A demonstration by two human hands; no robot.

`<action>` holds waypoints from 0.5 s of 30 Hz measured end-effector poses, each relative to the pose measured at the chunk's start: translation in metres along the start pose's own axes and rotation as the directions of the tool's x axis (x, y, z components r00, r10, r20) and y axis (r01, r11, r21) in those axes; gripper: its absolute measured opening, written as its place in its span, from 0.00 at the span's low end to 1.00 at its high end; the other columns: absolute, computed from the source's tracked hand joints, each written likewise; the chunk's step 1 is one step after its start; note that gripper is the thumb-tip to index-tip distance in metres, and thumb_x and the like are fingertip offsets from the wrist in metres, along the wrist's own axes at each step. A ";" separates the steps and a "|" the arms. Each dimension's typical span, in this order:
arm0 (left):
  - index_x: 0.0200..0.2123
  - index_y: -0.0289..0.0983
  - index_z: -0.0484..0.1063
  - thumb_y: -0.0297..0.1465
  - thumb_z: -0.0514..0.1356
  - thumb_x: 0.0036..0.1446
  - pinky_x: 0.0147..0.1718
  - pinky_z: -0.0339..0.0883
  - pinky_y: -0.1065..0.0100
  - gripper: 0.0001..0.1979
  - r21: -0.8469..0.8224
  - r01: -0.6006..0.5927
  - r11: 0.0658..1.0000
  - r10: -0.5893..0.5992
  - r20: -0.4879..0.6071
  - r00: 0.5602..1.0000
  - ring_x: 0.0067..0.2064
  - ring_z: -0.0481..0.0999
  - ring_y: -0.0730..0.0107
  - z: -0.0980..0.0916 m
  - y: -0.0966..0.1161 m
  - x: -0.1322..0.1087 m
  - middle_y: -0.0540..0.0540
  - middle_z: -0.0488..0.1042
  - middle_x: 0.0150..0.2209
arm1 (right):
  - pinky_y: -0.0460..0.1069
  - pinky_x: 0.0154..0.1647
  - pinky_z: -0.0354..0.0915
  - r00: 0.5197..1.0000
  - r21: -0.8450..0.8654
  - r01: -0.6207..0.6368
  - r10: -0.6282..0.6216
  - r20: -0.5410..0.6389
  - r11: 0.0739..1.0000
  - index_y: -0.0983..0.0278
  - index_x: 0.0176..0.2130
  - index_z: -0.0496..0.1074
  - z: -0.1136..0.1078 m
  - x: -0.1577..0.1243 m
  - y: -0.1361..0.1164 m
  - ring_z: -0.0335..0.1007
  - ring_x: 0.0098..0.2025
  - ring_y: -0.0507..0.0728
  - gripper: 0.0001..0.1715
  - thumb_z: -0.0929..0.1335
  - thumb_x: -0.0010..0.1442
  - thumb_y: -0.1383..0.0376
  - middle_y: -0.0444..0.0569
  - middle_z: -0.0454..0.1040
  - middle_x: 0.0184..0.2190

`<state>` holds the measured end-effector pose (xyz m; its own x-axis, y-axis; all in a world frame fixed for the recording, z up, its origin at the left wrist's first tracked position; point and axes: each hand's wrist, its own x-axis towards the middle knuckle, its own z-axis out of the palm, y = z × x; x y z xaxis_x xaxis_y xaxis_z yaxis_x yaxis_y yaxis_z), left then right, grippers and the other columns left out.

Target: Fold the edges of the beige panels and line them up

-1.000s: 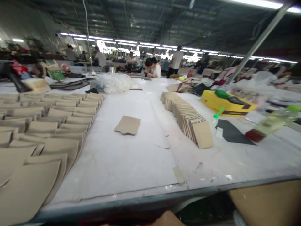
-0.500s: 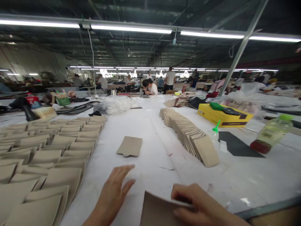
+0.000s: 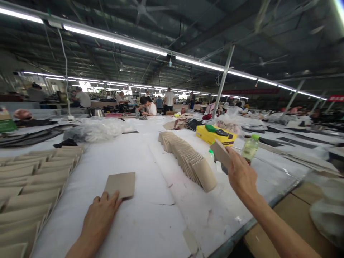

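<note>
The right hand (image 3: 242, 175) pinches a beige piece (image 3: 221, 154) between thumb and fingers, holding it raised and tilted above the white table (image 3: 131, 225), with most of the piece jutting out to the left of the grip. The left hand (image 3: 100, 216) lies low, its fingertips on the near edge of a flat beige square (image 3: 121, 182), which rests on the table just beyond them; whether those fingers pinch the edge or only press on it, I cannot tell. Between the two hands, and farther off than the left one, a row of leaning beige pieces (image 3: 185, 159) runs away from the person, its nearest piece to the left of the right hand and apart from it. Left of the left hand stand several rows of overlapping beige pieces (image 3: 34, 182). Beyond the right hand's grip sits a yellow box (image 3: 204, 136) bearing a green item (image 3: 210, 128); a bottle with a green cap (image 3: 249, 150) stands just behind the same hand, partly covered by it. Far past both hands, a crumpled clear plastic bag (image 3: 96, 129) lies to the left, and a person in white (image 3: 152, 109) bends over the work.
</note>
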<state>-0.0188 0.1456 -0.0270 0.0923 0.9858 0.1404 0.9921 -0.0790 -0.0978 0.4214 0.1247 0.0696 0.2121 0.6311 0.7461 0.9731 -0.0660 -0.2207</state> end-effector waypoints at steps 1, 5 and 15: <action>0.56 0.37 0.69 0.33 0.46 0.67 0.41 0.69 0.55 0.20 0.015 -0.006 1.000 0.006 0.002 1.000 0.43 0.74 0.50 -0.003 0.005 -0.005 0.36 0.74 0.45 | 0.63 0.57 0.61 1.000 -0.005 0.009 -0.009 0.003 1.000 0.64 0.64 0.57 0.009 -0.005 0.013 0.59 0.62 0.68 0.29 0.51 0.67 0.71 0.59 0.62 0.63; 0.55 0.37 0.69 0.19 0.44 0.63 0.34 0.71 0.61 0.23 0.051 -0.032 0.998 0.031 0.023 0.999 0.38 0.76 0.57 -0.015 0.022 -0.033 0.38 0.74 0.42 | 0.60 0.59 0.63 0.980 0.066 0.106 -0.115 0.165 0.992 0.62 0.62 0.61 0.060 -0.049 0.033 0.60 0.62 0.65 0.26 0.54 0.68 0.63 0.58 0.63 0.62; 0.60 0.45 0.63 0.13 0.53 0.53 0.36 0.75 0.70 0.34 0.092 -0.124 0.988 0.131 -0.068 0.989 0.44 0.75 0.63 -0.017 0.048 -0.124 0.43 0.74 0.46 | 0.65 0.60 0.56 0.980 0.239 0.085 -0.125 0.156 0.967 0.68 0.60 0.61 0.067 -0.074 0.022 0.57 0.61 0.74 0.33 0.57 0.66 0.50 0.68 0.63 0.58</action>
<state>0.0188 0.0168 -0.0320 0.2269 0.9547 0.1928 0.9607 -0.1869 -0.2051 0.4209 0.1282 -0.0326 0.0724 0.7473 0.6605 0.9377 0.1746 -0.3003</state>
